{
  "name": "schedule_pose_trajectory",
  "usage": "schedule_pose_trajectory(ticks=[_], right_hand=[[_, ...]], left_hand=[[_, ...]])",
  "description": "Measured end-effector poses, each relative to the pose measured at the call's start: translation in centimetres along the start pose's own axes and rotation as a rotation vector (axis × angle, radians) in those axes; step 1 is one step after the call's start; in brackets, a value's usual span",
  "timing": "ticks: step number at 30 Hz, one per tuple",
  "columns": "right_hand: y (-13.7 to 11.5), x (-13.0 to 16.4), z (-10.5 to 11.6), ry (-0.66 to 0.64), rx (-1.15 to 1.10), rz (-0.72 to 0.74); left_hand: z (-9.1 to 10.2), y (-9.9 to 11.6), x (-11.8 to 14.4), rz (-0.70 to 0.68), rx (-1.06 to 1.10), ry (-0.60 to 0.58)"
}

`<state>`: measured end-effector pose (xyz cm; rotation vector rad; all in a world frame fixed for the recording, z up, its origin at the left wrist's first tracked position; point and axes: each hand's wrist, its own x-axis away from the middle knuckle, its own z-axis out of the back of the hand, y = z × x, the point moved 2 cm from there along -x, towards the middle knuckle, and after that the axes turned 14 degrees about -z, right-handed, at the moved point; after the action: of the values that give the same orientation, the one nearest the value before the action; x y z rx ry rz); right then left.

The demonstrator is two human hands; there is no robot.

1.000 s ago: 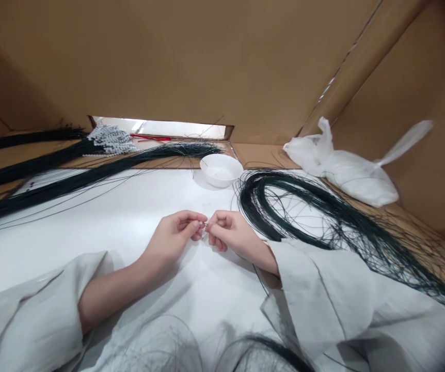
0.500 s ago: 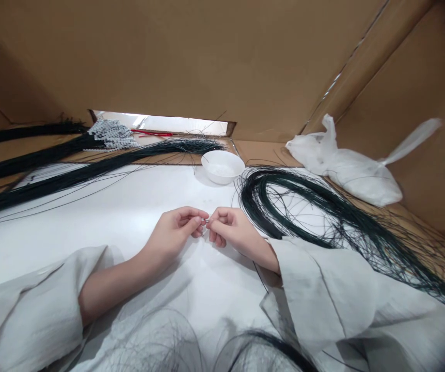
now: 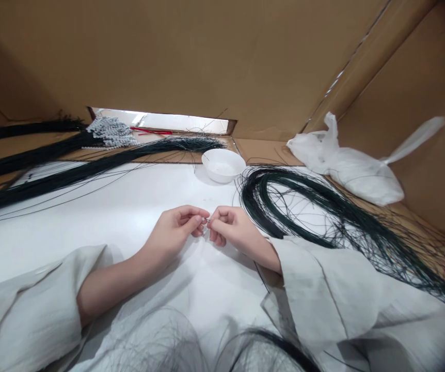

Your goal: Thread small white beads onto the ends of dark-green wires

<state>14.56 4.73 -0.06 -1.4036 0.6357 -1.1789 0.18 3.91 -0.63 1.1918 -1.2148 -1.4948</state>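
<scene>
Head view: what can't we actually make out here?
- The item pinched between left hand and right hand: too small, covered by fingertips; each grip's contents unreadable.
- White bowl contents: too faint to tell.
- White plastic bag contents: hidden by the opaque film.
- Dark wire bundle: runs under the right sleeve and off the right edge.
- Long dark strands: cut off by the left edge.
</scene>
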Motion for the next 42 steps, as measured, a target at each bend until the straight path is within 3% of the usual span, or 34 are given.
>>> schedule_pose_trajectory(ticks=[42], right_hand=[[-0.09,0.03,0.03,-0.033,0.003,0.004]], left_hand=[[-0.10,-0.11,-0.10,0.000,0.031,-0.021]])
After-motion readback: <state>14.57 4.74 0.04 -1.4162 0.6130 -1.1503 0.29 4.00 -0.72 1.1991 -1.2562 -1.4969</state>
